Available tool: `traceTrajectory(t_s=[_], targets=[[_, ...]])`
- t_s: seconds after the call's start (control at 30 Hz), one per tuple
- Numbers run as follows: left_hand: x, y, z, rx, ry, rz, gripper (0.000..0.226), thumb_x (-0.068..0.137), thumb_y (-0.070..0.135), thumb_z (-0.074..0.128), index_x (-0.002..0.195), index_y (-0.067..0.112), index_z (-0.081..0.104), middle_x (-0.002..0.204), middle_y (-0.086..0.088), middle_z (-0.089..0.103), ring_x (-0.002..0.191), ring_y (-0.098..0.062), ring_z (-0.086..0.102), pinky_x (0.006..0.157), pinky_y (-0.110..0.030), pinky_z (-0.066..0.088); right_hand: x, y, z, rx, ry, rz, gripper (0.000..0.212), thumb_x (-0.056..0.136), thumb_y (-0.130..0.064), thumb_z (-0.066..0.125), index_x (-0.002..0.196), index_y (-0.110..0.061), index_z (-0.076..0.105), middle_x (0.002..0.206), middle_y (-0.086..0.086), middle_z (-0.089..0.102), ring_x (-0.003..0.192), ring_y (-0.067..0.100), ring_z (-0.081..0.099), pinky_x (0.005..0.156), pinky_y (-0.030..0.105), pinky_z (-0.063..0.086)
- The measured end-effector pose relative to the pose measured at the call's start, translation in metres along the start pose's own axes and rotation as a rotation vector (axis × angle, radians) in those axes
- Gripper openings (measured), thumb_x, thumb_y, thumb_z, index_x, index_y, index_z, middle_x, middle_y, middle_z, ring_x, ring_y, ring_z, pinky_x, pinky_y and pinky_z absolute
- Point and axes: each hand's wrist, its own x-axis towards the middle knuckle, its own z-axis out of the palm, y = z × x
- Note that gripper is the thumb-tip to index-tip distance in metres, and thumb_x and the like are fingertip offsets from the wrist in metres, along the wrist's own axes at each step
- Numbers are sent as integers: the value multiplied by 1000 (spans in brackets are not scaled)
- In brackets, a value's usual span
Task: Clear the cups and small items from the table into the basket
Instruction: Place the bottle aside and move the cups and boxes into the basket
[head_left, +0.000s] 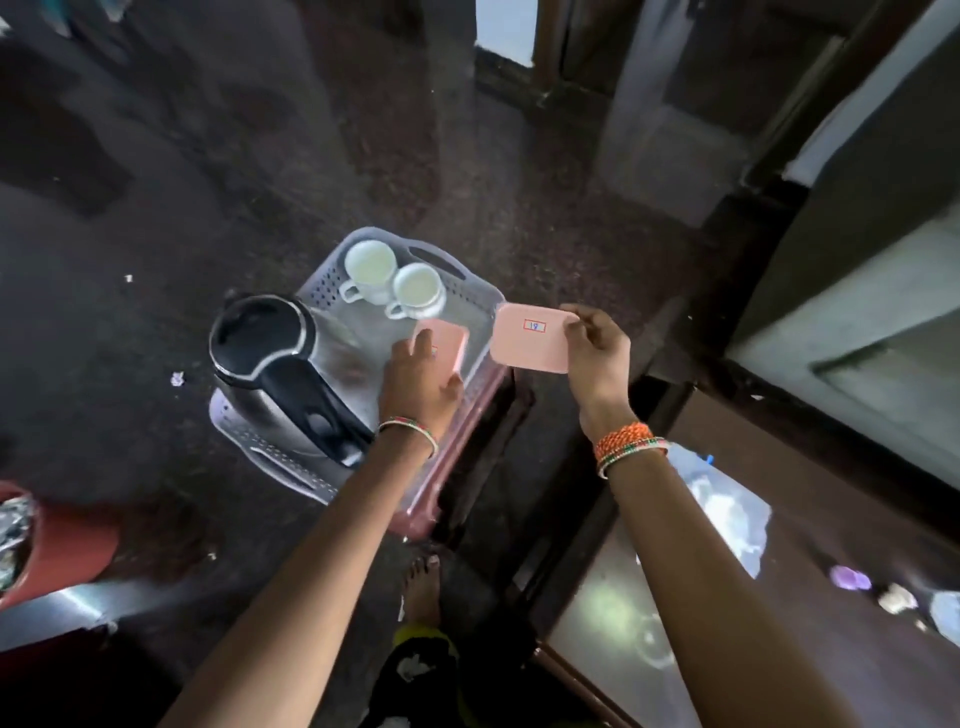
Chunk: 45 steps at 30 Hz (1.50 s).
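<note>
A pale perforated basket (470, 293) sits on a pink stool in the middle. Two white cups (370, 267) (418, 288) stand at its far end, and a black-and-steel kettle (270, 358) fills its near left. My left hand (418, 387) reaches into the basket and grips a small pink tray (447, 343), tilted on edge. My right hand (597, 353) holds a second pink tray (530, 338) with a small label, level, just over the basket's right rim.
A glass-topped table (675, 597) with a dark wooden frame lies at the lower right, with small items (849, 578) near its right edge. A red bucket (62, 545) stands at the left. My bare foot (423, 587) is below the stool. Dark floor surrounds the stool.
</note>
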Motion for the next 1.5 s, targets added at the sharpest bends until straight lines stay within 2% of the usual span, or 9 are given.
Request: traceTrajectory(t_s=[0.17, 0.33, 0.53, 0.67, 0.83, 1.13, 1.27, 1.37, 1.5], targets=[[39, -3, 28, 11, -173, -47, 54, 85, 23, 56, 134, 12, 35, 125, -20, 45, 110, -41, 49, 92, -46, 45, 35, 0, 26, -39, 136, 111, 5, 95, -20, 54, 99, -18, 54, 104, 7, 62, 92, 18, 57, 86, 45, 52], [62, 2, 55, -77, -85, -61, 52, 86, 16, 57, 135, 13, 40, 136, -18, 40, 119, -36, 44, 102, -39, 38, 48, 10, 25, -147, 199, 100, 11, 95, -24, 56, 98, -16, 50, 98, 2, 61, 89, 17, 57, 81, 36, 49], [72, 2, 59, -534, 115, -2, 43, 84, -1, 55, 127, 0, 51, 132, -21, 51, 124, -33, 46, 108, -36, 32, 52, 8, 29, -266, 136, 18, 5, 92, -18, 60, 90, -18, 56, 81, -8, 61, 82, 15, 59, 74, 27, 47], [64, 7, 54, -1014, 322, -509, 35, 91, 3, 45, 124, 1, 53, 129, -19, 56, 121, -29, 51, 104, -33, 38, 60, -3, 53, -454, -32, -131, 6, 89, -11, 61, 91, -16, 64, 85, -3, 66, 80, 13, 60, 76, 28, 49], [55, -10, 44, -1646, 219, -922, 36, 94, 23, 39, 123, 6, 52, 132, -16, 56, 120, -22, 52, 91, -28, 38, 67, -8, 103, -782, -378, -276, 21, 86, -3, 57, 96, -18, 69, 97, 2, 72, 90, 19, 65, 81, 33, 53], [60, -3, 30, -1673, 168, -780, 38, 95, 17, 38, 128, 1, 50, 133, -16, 52, 127, -22, 48, 106, -29, 33, 72, -8, 119, -1012, -360, -384, 24, 88, -9, 53, 100, -21, 71, 100, 7, 73, 94, 29, 66, 81, 41, 55], [67, 6, 27, -1554, 147, -699, 24, 95, 16, 42, 110, 9, 58, 115, -9, 59, 102, -13, 55, 89, -23, 40, 72, -3, 115, -963, -231, -419, 22, 88, -10, 56, 99, -20, 72, 99, 9, 72, 92, 29, 65, 76, 35, 50], [68, 10, 24, -1482, 149, -701, 22, 94, 17, 47, 106, 7, 63, 104, -7, 62, 86, -10, 57, 72, -19, 44, 67, 0, 116, -924, -243, -449, 25, 87, -7, 59, 107, -16, 69, 113, 9, 67, 110, 29, 55, 90, 38, 45], [60, 14, 17, -1385, 199, -598, 34, 95, 19, 45, 120, 2, 59, 117, -9, 63, 95, -12, 57, 78, -17, 44, 48, 5, 92, -735, -68, -427, 31, 86, -5, 57, 116, -14, 64, 118, 7, 62, 112, 28, 52, 92, 41, 46]])
